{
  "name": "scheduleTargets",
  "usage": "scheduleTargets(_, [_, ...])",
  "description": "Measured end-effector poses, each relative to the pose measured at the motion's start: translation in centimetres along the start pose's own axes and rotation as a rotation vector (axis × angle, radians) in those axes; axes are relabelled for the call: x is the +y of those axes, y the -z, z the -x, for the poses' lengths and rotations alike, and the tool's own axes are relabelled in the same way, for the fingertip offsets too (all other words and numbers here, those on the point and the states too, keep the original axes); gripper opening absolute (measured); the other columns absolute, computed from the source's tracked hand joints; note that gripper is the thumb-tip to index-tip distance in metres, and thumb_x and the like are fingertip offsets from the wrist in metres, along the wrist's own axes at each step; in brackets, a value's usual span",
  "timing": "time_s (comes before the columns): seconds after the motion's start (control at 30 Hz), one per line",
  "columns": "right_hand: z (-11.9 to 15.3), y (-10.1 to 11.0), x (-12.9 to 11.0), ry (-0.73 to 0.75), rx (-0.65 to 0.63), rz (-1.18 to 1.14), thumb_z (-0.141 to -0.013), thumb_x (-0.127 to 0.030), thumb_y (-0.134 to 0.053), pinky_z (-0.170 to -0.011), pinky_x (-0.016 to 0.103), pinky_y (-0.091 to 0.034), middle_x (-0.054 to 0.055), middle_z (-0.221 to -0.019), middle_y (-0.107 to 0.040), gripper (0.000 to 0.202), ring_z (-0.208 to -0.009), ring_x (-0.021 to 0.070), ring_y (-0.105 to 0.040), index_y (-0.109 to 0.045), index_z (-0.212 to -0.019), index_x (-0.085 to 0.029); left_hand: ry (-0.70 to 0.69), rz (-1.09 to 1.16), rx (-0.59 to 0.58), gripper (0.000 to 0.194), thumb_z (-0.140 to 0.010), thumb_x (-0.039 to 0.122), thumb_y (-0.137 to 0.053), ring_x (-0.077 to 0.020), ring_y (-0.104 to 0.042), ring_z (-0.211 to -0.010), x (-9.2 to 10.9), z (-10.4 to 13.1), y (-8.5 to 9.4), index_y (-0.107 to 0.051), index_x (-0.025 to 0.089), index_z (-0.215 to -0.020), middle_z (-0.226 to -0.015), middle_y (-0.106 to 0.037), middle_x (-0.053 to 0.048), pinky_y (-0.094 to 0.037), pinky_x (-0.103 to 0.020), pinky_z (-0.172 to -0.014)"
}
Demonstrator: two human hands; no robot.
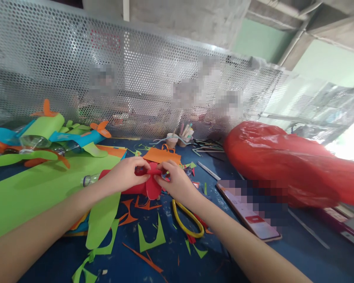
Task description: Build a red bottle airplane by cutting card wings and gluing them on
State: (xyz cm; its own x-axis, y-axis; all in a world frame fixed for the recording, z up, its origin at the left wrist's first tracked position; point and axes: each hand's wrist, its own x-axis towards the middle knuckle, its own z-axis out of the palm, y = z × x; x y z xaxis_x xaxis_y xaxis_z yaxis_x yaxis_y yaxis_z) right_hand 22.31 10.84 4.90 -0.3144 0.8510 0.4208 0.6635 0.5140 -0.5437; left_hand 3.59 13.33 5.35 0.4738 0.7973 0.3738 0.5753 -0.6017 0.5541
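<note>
A red petal-shaped foam or paper cutout [153, 188] is pinched between the fingers of my left hand [131, 171] and my right hand [177, 182]. Both hands are closed on its upper part, and a rounded lobe hangs below them. Behind my left wrist lies a clear plastic bottle [90, 180] with red sheet around its body, partly hidden by my forearm. Whether the cutout is joined to the bottle I cannot tell. A long green wing-shaped strip [102, 224] sticks out toward me under that forearm. Yellow-handled scissors [188, 224] lie below my right hand.
Green scraps [152, 237] and orange scraps litter the blue table [224, 259]. Bottle planes [76, 135] and a green sheet [26, 188] fill the left. A phone [247, 212], white pen [209, 171], red plastic bag [283, 165] and marker cup [183, 139] are also there.
</note>
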Motion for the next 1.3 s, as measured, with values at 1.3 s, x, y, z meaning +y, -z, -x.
scheduleTargets(1.3, [0.1,-0.9,0.5,-0.037,0.015,-0.060,-0.079,-0.020,-0.059,-0.062,0.026,-0.041,0.001,-0.078,-0.051,0.006,-0.068,0.0150,-0.050,-0.054,-0.080,-0.018,0.028,0.083,0.027,0.038,-0.089,0.035,-0.028,-0.0214,-0.060,-0.085,0.2,0.3,0.3,-0.060,0.021,-0.074,-0.085,-0.067,-0.004,-0.045,-0.034,-0.079])
